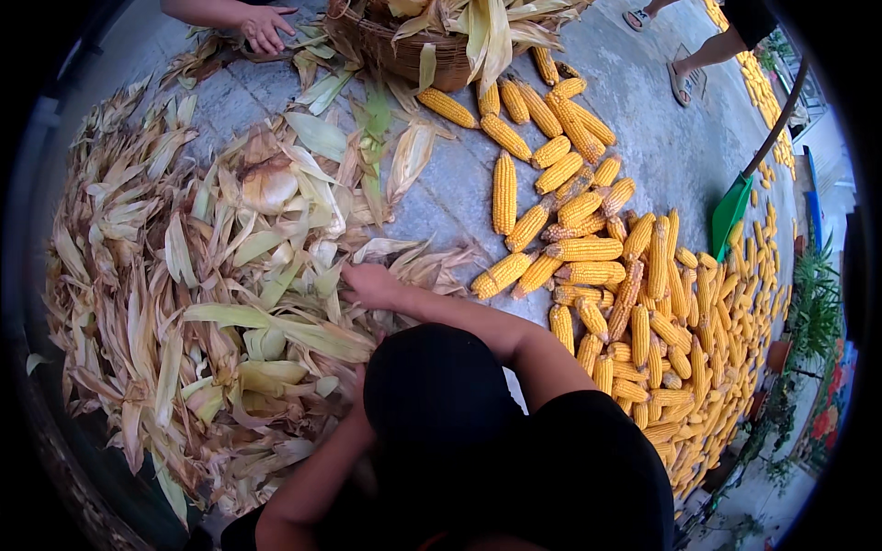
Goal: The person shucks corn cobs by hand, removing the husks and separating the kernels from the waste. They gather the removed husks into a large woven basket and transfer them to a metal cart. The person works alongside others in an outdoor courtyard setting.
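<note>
My right hand reaches into the near edge of a large pile of dry corn husks. Its fingertips are buried among the husks, so I cannot tell whether they grip any. Lower down, my left hand is at the same pile, mostly hidden behind a rounded black shape, and its fingers cannot be made out. Pale green husk leaves lie just left of both hands. Beyond my right forearm, husked yellow corn cobs lie loose on the concrete floor.
A woven basket heaped with husks stands at the top. Another person's hand hovers by husks to its left. Someone's slippered foot is at top right. A green shovel stands in the spread cobs, with potted plants along the right.
</note>
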`<action>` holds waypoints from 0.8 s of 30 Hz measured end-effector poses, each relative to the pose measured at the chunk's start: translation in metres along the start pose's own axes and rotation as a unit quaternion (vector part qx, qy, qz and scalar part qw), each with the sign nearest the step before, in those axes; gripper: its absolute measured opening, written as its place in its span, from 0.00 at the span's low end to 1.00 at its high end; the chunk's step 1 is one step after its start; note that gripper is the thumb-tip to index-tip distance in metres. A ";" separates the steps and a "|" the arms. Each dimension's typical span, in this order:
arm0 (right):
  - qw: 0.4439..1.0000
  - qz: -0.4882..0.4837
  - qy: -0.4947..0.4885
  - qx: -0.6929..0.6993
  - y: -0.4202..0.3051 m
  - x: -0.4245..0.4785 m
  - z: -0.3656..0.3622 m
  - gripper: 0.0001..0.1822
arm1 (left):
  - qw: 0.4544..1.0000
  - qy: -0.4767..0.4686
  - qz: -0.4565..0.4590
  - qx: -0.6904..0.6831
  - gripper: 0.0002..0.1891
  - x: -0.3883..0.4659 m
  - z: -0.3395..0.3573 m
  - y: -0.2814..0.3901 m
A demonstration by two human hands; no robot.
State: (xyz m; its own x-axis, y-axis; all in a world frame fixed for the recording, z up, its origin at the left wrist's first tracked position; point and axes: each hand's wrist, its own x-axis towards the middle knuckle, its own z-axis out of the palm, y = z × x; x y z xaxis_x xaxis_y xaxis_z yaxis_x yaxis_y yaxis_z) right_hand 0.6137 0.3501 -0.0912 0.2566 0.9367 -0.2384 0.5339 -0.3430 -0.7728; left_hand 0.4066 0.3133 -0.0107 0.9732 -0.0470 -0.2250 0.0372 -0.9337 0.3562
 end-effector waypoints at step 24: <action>0.989 0.102 -0.075 -0.071 0.046 -0.196 -0.016 0.43 | 0.962 -0.056 -0.259 0.066 0.40 0.062 -0.107 -0.178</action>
State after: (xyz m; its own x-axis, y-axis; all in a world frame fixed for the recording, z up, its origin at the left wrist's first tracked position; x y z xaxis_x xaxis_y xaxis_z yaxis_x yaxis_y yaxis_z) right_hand 0.6010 0.1492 -0.0710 0.2544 0.8431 -0.4737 0.5942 -0.5227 -0.6113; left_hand 0.4842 0.5143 0.0088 0.8002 0.4062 -0.4412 0.4751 -0.8783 0.0530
